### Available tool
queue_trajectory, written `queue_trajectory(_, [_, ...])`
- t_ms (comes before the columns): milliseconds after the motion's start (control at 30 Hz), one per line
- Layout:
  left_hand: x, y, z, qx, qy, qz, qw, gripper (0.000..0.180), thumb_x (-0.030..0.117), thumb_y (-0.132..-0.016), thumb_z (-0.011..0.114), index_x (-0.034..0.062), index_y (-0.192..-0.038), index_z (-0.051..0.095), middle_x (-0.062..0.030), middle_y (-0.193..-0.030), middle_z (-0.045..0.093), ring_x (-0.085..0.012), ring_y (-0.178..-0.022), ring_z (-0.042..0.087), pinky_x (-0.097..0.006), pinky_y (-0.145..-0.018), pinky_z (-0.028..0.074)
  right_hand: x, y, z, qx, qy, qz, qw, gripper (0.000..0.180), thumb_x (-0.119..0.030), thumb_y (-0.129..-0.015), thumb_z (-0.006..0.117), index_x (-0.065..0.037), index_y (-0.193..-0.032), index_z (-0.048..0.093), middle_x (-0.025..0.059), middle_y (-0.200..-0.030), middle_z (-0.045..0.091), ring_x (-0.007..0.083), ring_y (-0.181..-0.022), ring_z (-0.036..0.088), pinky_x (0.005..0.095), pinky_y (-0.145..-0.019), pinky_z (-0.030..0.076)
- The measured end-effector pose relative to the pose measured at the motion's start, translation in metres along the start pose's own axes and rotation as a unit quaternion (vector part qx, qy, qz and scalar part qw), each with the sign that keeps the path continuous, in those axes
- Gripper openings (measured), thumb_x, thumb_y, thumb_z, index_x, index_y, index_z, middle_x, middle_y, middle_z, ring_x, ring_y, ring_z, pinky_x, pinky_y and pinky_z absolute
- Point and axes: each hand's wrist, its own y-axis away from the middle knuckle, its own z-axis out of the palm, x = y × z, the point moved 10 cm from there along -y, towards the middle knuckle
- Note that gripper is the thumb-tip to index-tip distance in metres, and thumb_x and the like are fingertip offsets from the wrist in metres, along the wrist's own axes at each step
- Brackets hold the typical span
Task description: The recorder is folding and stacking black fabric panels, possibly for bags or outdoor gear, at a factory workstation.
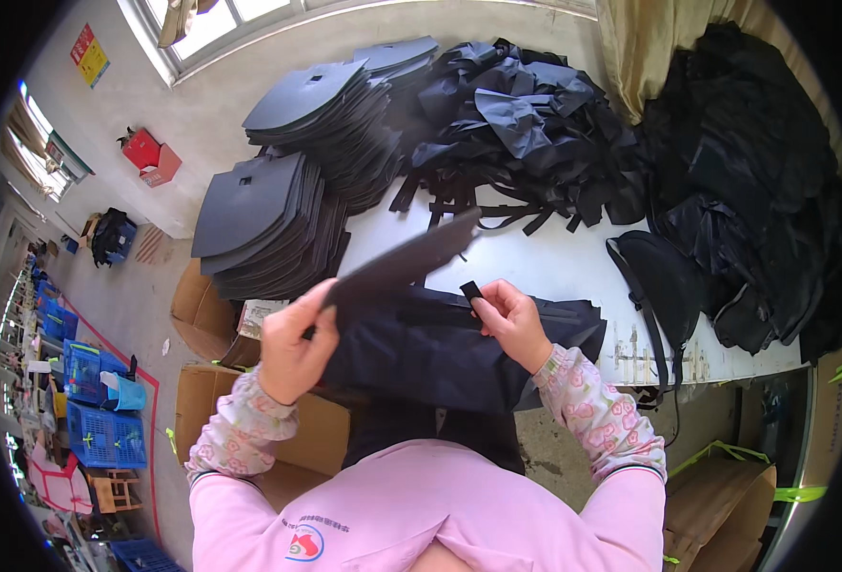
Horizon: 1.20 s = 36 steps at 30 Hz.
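Note:
My left hand (297, 341) is closed on the near end of a stiff dark grey panel (397, 255), which is tilted up above the table. Between the thumb and fingers of my right hand (514, 324) is a short black strap end (470, 291). Beneath both hands a black fabric piece (421, 348) lies along the table's front edge and hangs toward my lap. Its far side carries a long dark seam or strip. Where the strap joins the fabric is hidden from me.
Stacks of similar grey panels (249, 214) stand on the white table (554, 262) at the left. Behind are heaped black fabric pieces with straps (535, 114). At right lie a black bag (664, 276) and a tall dark pile (740, 143). Cardboard boxes (211, 400) sit below.

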Motion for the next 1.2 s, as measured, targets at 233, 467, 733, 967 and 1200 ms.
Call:
queue_trajectory(233, [-0.021, 0.019, 0.050, -0.075, 0.173, -0.123, 0.974, 0.038, -0.007, -0.088, 0.052, -0.0028, -0.124, 0.062, -0.0051, -0.084, 0.068, -0.0071, -0.070, 0.059, -0.022, -0.067, 0.049, -0.009, 0.002, 0.002, 0.039, 0.014, -0.031, 0.999, 0.011, -0.010, -0.094, 0.064, -0.001, -0.093, 0.059, -0.0031, -0.071, 0.059, 0.0022, -0.058, 0.050, 0.0212, -0.050, 0.040])
queue_trajectory(467, [0.036, 0.012, 0.077, -0.276, 0.211, 0.124, 0.929, 0.043, -0.008, -0.076, 0.056, -0.0003, -0.117, 0.067, -0.0168, -0.111, 0.070, -0.0284, -0.098, 0.070, -0.032, -0.084, 0.055, -0.022, 0.003, -0.003, 0.031, 0.200, -0.234, 0.951, 0.011, -0.004, -0.086, 0.068, 0.001, -0.094, 0.063, 0.0036, -0.066, 0.063, 0.0100, -0.057, 0.061, 0.0256, -0.055, 0.049])
queue_trajectory(733, [0.055, 0.026, 0.096, -0.255, 0.077, 0.221, 0.938, 0.041, -0.004, -0.077, 0.061, 0.0037, -0.117, 0.069, -0.0125, -0.109, 0.070, -0.0286, -0.094, 0.070, -0.035, -0.081, 0.058, -0.010, 0.011, 0.002, 0.030, 0.337, -0.245, 0.908, 0.018, -0.005, -0.082, 0.070, -0.002, -0.100, 0.067, 0.0087, -0.097, 0.069, 0.0183, -0.086, 0.070, 0.0298, -0.073, 0.055])
queue_trajectory(967, [-0.009, 0.005, 0.111, -0.268, 0.235, -0.041, 0.933, 0.063, 0.015, -0.080, 0.080, 0.0027, -0.135, 0.053, -0.0109, -0.130, 0.051, -0.0186, -0.103, 0.060, -0.029, -0.088, 0.050, -0.021, 0.012, 0.023, -0.061, -0.117, -0.008, 0.991, 0.018, -0.003, -0.084, 0.069, -0.005, -0.102, 0.070, 0.0054, -0.095, 0.064, 0.0159, -0.092, 0.062, 0.0264, -0.082, 0.050])
queue_trajectory(1200, [-0.011, 0.002, 0.146, -0.134, 0.168, 0.033, 0.976, 0.021, -0.005, -0.082, 0.070, 0.0000, -0.102, 0.066, -0.0113, -0.100, 0.063, -0.0206, -0.084, 0.067, -0.028, -0.071, 0.056, -0.007, 0.008, 0.022, -0.146, 0.040, -0.143, 0.978, 0.021, 0.002, -0.085, 0.061, -0.003, -0.105, 0.067, 0.0077, -0.101, 0.061, 0.0179, -0.090, 0.060, 0.0326, -0.079, 0.049])
